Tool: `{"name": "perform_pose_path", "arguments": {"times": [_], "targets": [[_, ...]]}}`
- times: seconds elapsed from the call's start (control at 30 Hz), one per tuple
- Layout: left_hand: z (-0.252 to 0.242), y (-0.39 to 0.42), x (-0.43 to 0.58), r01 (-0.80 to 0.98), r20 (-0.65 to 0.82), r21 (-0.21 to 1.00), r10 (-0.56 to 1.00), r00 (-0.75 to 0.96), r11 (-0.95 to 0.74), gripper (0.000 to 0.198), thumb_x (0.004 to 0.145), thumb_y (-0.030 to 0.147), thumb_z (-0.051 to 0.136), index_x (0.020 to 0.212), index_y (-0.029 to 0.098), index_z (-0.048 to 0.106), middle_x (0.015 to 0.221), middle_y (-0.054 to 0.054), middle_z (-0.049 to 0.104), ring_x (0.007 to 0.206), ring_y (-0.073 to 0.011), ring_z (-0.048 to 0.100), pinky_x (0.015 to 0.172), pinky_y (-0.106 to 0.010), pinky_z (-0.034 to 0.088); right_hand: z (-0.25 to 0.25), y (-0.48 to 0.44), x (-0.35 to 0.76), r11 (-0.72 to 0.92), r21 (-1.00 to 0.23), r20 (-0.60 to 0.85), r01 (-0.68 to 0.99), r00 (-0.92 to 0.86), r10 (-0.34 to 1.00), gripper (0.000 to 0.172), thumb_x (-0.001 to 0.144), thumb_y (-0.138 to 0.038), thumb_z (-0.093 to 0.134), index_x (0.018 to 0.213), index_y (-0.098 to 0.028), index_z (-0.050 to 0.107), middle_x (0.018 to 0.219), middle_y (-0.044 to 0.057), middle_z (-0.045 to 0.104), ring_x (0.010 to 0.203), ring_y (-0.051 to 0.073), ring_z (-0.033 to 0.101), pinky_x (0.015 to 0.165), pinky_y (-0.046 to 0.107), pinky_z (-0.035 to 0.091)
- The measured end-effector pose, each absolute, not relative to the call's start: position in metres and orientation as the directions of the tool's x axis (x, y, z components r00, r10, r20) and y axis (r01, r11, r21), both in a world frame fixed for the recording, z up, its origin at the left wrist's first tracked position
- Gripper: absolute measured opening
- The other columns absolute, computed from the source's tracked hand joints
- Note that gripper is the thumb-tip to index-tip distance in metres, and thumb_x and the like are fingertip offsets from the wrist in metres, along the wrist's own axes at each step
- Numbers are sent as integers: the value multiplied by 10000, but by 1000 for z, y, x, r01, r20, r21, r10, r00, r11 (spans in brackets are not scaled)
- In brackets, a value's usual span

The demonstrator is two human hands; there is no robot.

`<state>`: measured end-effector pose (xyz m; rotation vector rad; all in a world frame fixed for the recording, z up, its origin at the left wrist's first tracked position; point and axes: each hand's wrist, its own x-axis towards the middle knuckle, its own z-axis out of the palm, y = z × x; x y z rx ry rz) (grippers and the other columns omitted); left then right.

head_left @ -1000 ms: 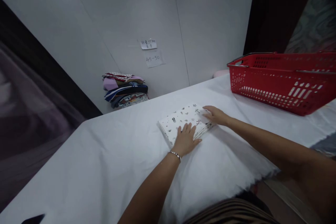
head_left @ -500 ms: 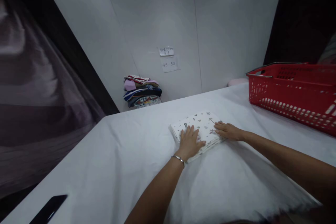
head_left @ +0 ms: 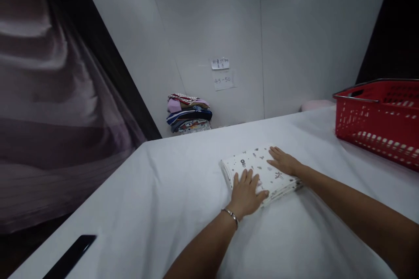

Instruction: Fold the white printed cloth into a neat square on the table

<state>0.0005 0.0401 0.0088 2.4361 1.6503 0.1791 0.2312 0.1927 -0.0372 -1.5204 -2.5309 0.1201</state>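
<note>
A folded white cloth [head_left: 262, 168] with small printed figures lies flat on the white-covered table [head_left: 183, 209], its stacked layers showing along the near edge. My left hand [head_left: 247, 194] rests on its near left part, fingers spread, a metal bracelet [head_left: 231, 217] at the wrist. Toward the far right part of the cloth, my right hand [head_left: 284, 163] lies flat with the fingers stretched out. Both palms press on top; neither hand grips anything.
A red plastic basket [head_left: 376, 117] with a metal handle stands at the right. A black phone-like object [head_left: 70, 257] lies at the near left. Beyond the far edge is a pile of folded fabrics [head_left: 189, 114], below paper labels [head_left: 224, 80] on the wall. Draped satiny fabric [head_left: 55, 109] hangs left.
The view has swung slightly left, so things appear further right. My right hand has moved toward the cloth's far edge; my left stays spread on its near part.
</note>
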Motion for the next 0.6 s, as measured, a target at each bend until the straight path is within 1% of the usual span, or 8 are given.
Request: {"name": "perform_pose_path", "arguments": {"times": [0.07, 0.1, 0.13, 0.23, 0.33, 0.43, 0.5, 0.6], "targets": [[15, 47, -1, 905, -48, 256, 930, 364, -340, 745, 832, 683, 146, 1421, 241, 255, 1513, -42, 132, 1390, -237, 62, 1116, -482, 62, -38, 193, 232, 473, -171, 126, 864, -457, 881, 722, 863, -559, 261, 1394, -75, 332, 1477, 143, 235, 1368, 274, 142, 1089, 419, 224], [19, 53, -3, 912, -44, 257, 939, 342, -320, 745, 831, 683, 150, 1419, 238, 260, 1513, -44, 131, 1390, -240, 65, 1114, -483, 71, -38, 192, 232, 471, -175, 126, 864, -455, 881, 724, 863, -562, 256, 1394, -76, 334, 1476, 144, 236, 1367, 276, 146, 1089, 425, 225], [23, 60, -6, 924, -16, 246, 952, 306, -292, 739, 834, 678, 155, 1415, 235, 268, 1513, -44, 130, 1390, -245, 61, 1114, -484, 70, -37, 192, 231, 471, -177, 125, 864, -455, 882, 724, 862, -564, 253, 1393, -78, 335, 1476, 144, 236, 1367, 278, 148, 1087, 430, 228], [26, 83, -19, 971, 134, 174, 981, 141, -163, 715, 845, 647, 201, 1408, 213, 286, 1514, -49, 122, 1390, -260, 25, 1110, -494, 5, -33, 190, 231, 466, -184, 109, 865, -453, 885, 728, 863, -574, 244, 1397, -86, 328, 1482, 139, 221, 1369, 276, 138, 1083, 433, 234], [16, 97, -32, 980, 49, 198, 999, 23, -32, 718, 845, 626, 237, 1412, 186, 273, 1511, -68, 129, 1389, -259, 47, 1106, -500, 54, -31, 188, 232, 469, -190, 87, 863, -461, 883, 728, 865, -585, 233, 1404, -102, 313, 1488, 130, 208, 1372, 263, 128, 1083, 423, 233], [4, 100, -37, 977, 35, 214, 999, 12, -19, 731, 842, 631, 218, 1421, 186, 250, 1514, -59, 114, 1391, -252, 19, 1100, -512, 76, -23, 187, 230, 467, -186, 70, 864, -462, 884, 692, 860, -586, 253, 1400, -160, 329, 1486, 110, 232, 1368, 267, 155, 1070, 458, 240], [0, 98, -37, 977, 38, 210, 999, 17, -25, 731, 843, 628, 211, 1424, 185, 242, 1515, -58, 109, 1391, -253, 7, 1097, -523, 72, -14, 188, 224, 455, -158, 64, 876, -451, 890, 681, 852, -595, 262, 1394, -190, 340, 1481, 105, 251, 1362, 282, 178, 1062, 507, 220], [2, 97, -35, 979, 30, 204, 999, 17, -22, 726, 846, 618, 215, 1425, 181, 239, 1516, -60, 104, 1390, -257, 2, 1095, -532, 60, -4, 192, 214, 453, -108, 99, 885, -443, 891, 716, 853, -610, 234, 1408, -164, 309, 1493, 118, 215, 1373, 284, 131, 1077, 521, 144]]}}
